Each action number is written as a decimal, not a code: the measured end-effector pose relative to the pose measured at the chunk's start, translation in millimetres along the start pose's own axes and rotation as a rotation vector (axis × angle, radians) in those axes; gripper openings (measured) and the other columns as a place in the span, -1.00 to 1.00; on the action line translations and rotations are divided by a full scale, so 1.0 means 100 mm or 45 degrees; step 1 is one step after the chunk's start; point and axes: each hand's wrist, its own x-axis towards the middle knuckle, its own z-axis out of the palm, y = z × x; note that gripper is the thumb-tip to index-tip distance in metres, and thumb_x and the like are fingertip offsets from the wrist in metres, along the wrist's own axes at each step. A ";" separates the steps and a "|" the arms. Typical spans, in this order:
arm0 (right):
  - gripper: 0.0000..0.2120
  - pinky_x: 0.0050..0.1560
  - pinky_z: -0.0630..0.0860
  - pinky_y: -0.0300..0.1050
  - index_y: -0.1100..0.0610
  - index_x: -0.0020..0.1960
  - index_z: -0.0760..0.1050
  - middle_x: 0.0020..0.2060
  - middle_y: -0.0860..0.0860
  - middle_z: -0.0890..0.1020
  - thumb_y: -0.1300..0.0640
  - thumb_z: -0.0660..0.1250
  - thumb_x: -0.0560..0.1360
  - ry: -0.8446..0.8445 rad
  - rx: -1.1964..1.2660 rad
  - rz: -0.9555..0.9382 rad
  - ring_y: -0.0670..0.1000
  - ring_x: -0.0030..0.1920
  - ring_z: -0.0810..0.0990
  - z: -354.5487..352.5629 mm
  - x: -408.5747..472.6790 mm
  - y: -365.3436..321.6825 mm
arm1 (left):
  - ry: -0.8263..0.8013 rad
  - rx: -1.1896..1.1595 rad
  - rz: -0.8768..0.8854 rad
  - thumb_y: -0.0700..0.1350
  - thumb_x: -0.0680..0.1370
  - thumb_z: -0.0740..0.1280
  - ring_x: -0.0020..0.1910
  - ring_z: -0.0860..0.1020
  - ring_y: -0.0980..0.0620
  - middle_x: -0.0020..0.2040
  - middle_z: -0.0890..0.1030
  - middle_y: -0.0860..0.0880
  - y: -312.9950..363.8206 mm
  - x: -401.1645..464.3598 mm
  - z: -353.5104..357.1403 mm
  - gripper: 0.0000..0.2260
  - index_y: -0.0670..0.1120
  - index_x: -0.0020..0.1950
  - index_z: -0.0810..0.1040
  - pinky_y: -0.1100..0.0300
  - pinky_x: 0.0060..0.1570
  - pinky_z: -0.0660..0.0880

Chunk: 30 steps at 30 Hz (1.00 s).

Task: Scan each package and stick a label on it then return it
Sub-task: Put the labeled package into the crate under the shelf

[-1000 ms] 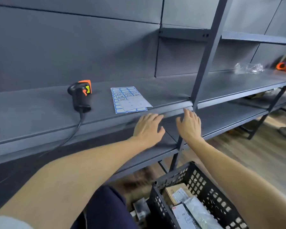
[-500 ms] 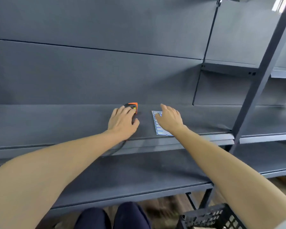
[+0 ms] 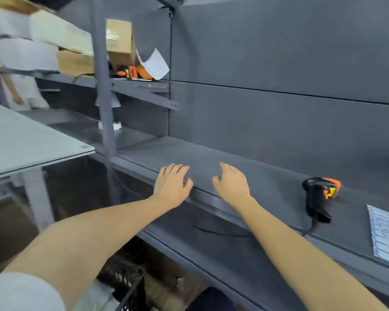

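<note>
From your head camera, both your hands reach out over the front edge of the dark grey shelf (image 3: 245, 167). Your left hand (image 3: 172, 184) lies palm down with its fingers straight and slightly spread, resting at the shelf's front lip and holding nothing. Your right hand (image 3: 231, 184) is just beside it to the right, palm down, fingers relaxed and a little apart, also holding nothing; whether it touches the shelf or hangs just above it is hard to tell.

Further right on the same shelf the black and orange barcode scanner (image 3: 319, 195) lies on its side, well apart from your hands, its cable (image 3: 220, 232) trailing over the near edge. At the right border the label sheet (image 3: 385, 233) lies flat, partly cut off.

Packages show only far left: a brown cardboard box (image 3: 119, 42) and pale boxes (image 3: 61, 34) stacked on the upper shelf (image 3: 139, 85), a white paper (image 3: 155, 63) just beside them. A pale surface (image 3: 27, 140) juts in at near left. A black crate (image 3: 130, 286) sits low, blurred.
</note>
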 end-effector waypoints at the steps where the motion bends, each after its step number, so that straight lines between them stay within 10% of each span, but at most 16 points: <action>1: -0.52 0.40 0.20 -0.04 0.22 0.47 0.23 0.38 0.11 0.41 0.13 0.12 0.58 -0.029 0.018 -0.059 0.11 0.39 0.33 0.11 0.02 -0.16 | 0.007 0.036 -0.051 0.03 0.63 0.12 0.46 0.24 0.00 0.45 0.37 0.00 -0.16 -0.09 -0.04 -0.58 -0.05 0.46 0.33 0.15 0.41 0.03; 12: -0.57 0.41 0.19 -0.07 0.21 0.42 0.29 0.31 0.09 0.45 0.13 0.15 0.57 -0.244 0.197 -0.587 0.08 0.34 0.35 1.02 -0.14 -1.52 | 0.031 0.251 -0.559 0.03 0.63 0.10 0.45 0.25 -0.01 0.45 0.37 -0.02 -1.40 -0.98 -0.36 -0.57 -0.06 0.48 0.32 0.09 0.44 0.09; 30: -0.57 0.43 0.19 -0.03 0.18 0.42 0.30 0.34 0.07 0.43 0.09 0.13 0.58 -0.860 0.040 -0.655 0.07 0.36 0.34 3.07 -0.99 -2.11 | -0.248 0.146 -0.926 0.02 0.58 0.16 0.34 0.37 -0.01 0.34 0.48 -0.01 -2.68 -2.48 0.97 -0.59 -0.08 0.40 0.41 0.10 0.34 0.20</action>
